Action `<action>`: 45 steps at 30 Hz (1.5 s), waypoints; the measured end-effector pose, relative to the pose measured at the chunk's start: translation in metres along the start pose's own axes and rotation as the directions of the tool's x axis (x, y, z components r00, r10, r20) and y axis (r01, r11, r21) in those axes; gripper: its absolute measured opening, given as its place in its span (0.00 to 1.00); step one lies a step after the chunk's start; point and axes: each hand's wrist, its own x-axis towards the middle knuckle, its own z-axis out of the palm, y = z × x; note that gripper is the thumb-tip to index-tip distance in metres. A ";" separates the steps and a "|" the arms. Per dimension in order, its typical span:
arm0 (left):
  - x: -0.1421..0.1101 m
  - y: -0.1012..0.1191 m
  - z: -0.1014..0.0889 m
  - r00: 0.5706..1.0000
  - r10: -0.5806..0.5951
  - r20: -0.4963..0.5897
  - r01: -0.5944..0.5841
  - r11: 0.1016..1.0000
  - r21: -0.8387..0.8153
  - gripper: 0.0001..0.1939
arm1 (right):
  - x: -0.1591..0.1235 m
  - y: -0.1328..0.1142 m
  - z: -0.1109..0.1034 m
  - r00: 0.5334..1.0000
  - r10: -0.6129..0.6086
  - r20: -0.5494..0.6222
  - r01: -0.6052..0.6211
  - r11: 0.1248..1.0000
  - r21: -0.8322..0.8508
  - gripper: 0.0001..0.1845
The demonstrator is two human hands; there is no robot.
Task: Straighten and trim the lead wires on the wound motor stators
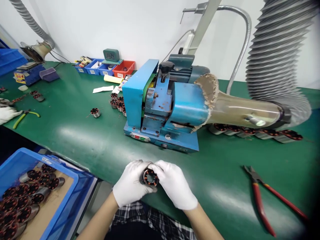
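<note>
Both my hands wear white gloves and meet in front of me near the bench's front edge. Between them is a motor stator [145,177], a short metal ring with copper windings inside, its open end facing up towards me. My left hand [131,185] wraps round its left side, thumb below and fingers behind. At the upper right rim, the fingers of my right hand [175,183] are pinched against the stator; their tips partly hide the edge. Thin loose wire strands seem to stick out near the left palm.
A blue belt machine [160,110] stands ahead, joined to an extraction duct [245,108]. Red-handled pliers [260,200] lie at right. More stators [95,112] stand on the green bench [75,133]; several fill a blue crate [72,193]. Another person's gloved hand [8,115] is far left, near green-handled pliers [23,116].
</note>
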 end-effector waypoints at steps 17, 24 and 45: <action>-0.002 0.000 0.004 1.000 0.010 -0.002 -0.010 1.000 0.001 0.23 | -0.021 0.006 -0.005 0.929 0.324 0.179 -0.287 0.328 0.900 0.18; -0.003 -0.005 0.004 1.000 0.025 0.014 -0.024 0.999 -0.034 0.23 | -0.014 0.023 -0.012 0.882 0.413 0.229 -0.471 0.739 0.482 0.09; -0.010 -0.005 -0.008 0.994 0.027 0.110 -0.027 1.000 -0.002 0.31 | -0.043 0.016 0.002 0.930 -0.296 0.217 0.365 0.803 -0.471 0.14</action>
